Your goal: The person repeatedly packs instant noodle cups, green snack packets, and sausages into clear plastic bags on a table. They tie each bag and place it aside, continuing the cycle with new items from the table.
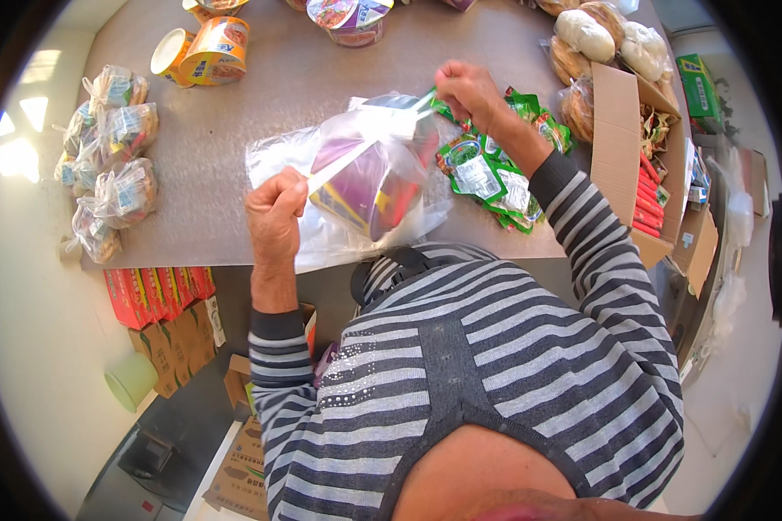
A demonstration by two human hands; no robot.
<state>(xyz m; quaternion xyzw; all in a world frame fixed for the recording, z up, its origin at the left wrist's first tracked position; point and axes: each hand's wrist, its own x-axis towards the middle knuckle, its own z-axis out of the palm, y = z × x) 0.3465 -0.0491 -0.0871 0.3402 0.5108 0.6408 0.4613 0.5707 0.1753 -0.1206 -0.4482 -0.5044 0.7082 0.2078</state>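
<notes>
A clear plastic bag (pixel 371 169) with purple, yellow and red packaging inside is stretched between my hands in front of me. My left hand (pixel 277 205) is closed on one twisted end of the bag. My right hand (pixel 466 94), raised higher and farther off, grips the other end, with a bit of green at its fingers. Flat clear plastic bags (pixel 283 156) lie on the table under and beside the filled bag. Green food packets (pixel 489 176) are heaped just right of it.
Tied bags of food (pixel 120 130) sit at the table's left. Orange instant noodle cups (pixel 216 52) and a purple noodle cup (pixel 352 23) stand at the back. At right are bagged breads (pixel 577 104) and an open cardboard box (pixel 612 143) with red sticks. Red boxes (pixel 130 296) are below left.
</notes>
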